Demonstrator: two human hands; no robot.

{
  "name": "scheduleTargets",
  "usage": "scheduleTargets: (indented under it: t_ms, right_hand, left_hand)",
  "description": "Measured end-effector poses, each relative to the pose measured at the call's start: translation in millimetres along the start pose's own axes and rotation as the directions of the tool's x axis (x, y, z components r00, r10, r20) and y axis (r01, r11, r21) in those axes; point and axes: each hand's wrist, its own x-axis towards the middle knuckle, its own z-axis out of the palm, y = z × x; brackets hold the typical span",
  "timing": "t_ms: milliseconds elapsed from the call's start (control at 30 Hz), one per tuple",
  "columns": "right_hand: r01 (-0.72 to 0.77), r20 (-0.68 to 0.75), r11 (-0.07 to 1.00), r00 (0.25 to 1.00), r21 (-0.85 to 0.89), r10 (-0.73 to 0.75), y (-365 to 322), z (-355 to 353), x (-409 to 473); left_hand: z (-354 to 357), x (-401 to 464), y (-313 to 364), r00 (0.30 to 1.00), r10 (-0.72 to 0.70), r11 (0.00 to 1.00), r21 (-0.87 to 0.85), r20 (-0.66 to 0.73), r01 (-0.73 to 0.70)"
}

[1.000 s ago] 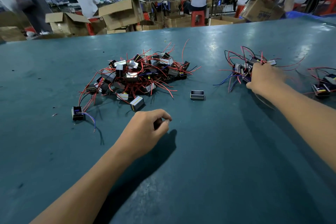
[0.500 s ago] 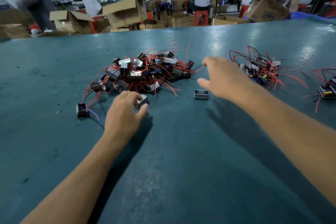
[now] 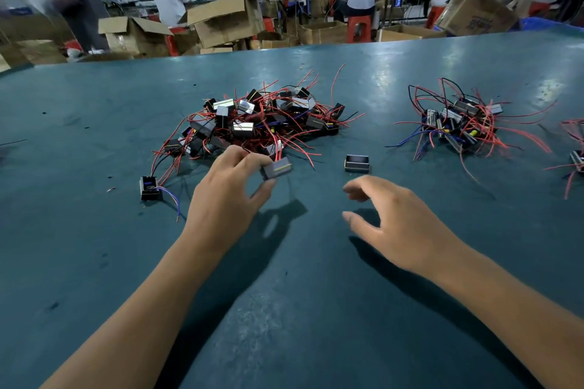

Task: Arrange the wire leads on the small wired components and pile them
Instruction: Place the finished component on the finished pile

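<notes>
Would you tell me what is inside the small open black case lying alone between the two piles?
The small black case shows only a dark, seemingly empty hollow; its floor is shadowed, so anything flat there stays hidden.

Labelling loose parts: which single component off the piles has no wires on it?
The open black shell lying alone between the two piles, just beyond the right hand. The stray component at the left trails blue and red leads; the held one has a red lead.

My left hand (image 3: 227, 196), forearm extended, fingers curled and pinching a small item at the fingertips; my right hand (image 3: 401, 224), forearm extended, palm down, fingers loosely spread, holding nothing.
</notes>
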Motion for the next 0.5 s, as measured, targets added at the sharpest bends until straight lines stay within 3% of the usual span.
scheduleTargets:
  t_ms: [133, 233, 300, 500]
  right_hand:
    - [-0.012, -0.034, 0.985, 0.999, 0.171, 0.018, 4.3, -0.5, 2.4]
    - [-0.065, 0.009, 0.905, 0.998, 0.42, 0.068, -1.1, 0.9, 2.6]
    - [-0.119, 0.073, 0.805, 0.993, 0.582, 0.094, -5.5, 3.5, 2.4]
    - [-0.041, 0.042, 0.72, 0.999, 0.693, 0.016, -10.2, 5.3, 1.2]
  left_hand:
    - [-7.2, -0.1, 15.8, 0.971, 0.228, 0.961, -0.143, -0.073, -0.236]
    - [-2.3, -3.0, 22.8, 0.932, 0.36, 0.898, -0.251, -0.051, -0.361]
    - [1.8, -6.6, 28.9, 0.912, 0.408, 0.863, -0.31, -0.04, -0.4]
    - [3.8, -9.0, 40.2, 0.91, 0.415, 0.809, -0.454, -0.007, -0.373]
